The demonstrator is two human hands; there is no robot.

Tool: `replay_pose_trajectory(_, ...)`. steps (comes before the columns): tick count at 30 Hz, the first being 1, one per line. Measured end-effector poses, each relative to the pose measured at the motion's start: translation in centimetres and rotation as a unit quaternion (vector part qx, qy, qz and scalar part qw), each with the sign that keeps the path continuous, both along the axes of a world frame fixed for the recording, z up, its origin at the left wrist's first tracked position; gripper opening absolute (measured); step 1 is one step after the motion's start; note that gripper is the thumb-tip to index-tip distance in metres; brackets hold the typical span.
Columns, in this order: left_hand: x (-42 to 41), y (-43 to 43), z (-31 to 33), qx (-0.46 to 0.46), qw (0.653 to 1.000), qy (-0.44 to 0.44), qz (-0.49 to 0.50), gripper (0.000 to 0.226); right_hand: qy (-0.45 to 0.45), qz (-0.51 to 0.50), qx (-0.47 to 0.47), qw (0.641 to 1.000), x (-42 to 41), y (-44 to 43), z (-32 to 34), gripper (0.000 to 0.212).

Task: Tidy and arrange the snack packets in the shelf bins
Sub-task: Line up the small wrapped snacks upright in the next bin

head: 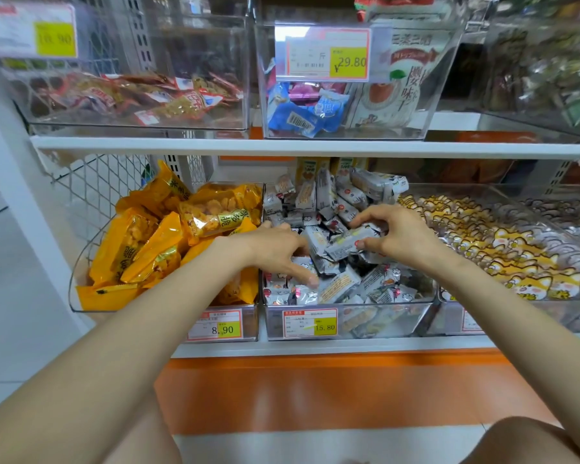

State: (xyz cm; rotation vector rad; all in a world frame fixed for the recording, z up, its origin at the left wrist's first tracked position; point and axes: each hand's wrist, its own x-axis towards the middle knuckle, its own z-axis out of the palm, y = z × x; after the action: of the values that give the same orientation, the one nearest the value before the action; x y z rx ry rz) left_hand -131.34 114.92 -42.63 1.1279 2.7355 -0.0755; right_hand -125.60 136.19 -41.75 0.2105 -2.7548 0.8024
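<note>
Snack packets point(335, 286): small silver-white pillow packs heaped loosely in the middle bin point(349, 324), lying at every angle, some stood on end at its back.
Middle bin: clear rigid plastic with a low front wall that carries a price tag point(310, 323) reading 15.80.
Right hand point(399, 236): over the right half of the middle bin, thumb and fingers pinching 1 held packet point(347, 244) by its long sides.
Left hand point(275, 249): over the left half of the middle bin, palm down, fingers spread with the thumb wide, resting on the pile; nothing is visibly pinched.
Handling: probably very light and crinkly; the glossy film looks slippery and the filling may crush, so a gentle squeeze suits them.
Where to take hold: across the plump middle or by a crimped end seal, 1 or a few at a time.
Textures: shiny foil-like wrap, zigzag sealed ends, soft puffed bodies.
Left of the middle bin: yellow packets point(168, 242), larger, with see-through windows.
Right of the middle bin: yellow cartoon-animal packets point(503, 249) in a long clear tray.
Above the middle bin: white shelf point(181, 146) bearing more clear bins.
</note>
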Motion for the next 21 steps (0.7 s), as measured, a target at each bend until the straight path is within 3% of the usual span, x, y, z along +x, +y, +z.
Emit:
replay_pose_trajectory(4,-0.1,0.0,-0.3,0.084,0.996,-0.018,0.016,0.061,0.07,-0.028,-0.017,0.997,0.8,-0.7,0.9,0.032)
replay_pose_trajectory(7,-0.5,-0.1,-0.8,0.138,0.99,0.001,0.035,0.053,0.07,-0.016,-0.08,0.994,0.8,-0.8,1.0,0.039)
replay_pose_trajectory(14,-0.4,0.2,-0.5,0.157,0.986,0.012,0.061,0.065,0.052,0.021,-0.135,0.989,0.4,-0.8,0.1,0.053)
replay_pose_trajectory(21,-0.6,0.0,-0.6,0.155,0.987,0.029,0.029,0.042,0.074,0.01,-0.05,0.996,-0.1,-1.5,-0.4,0.041)
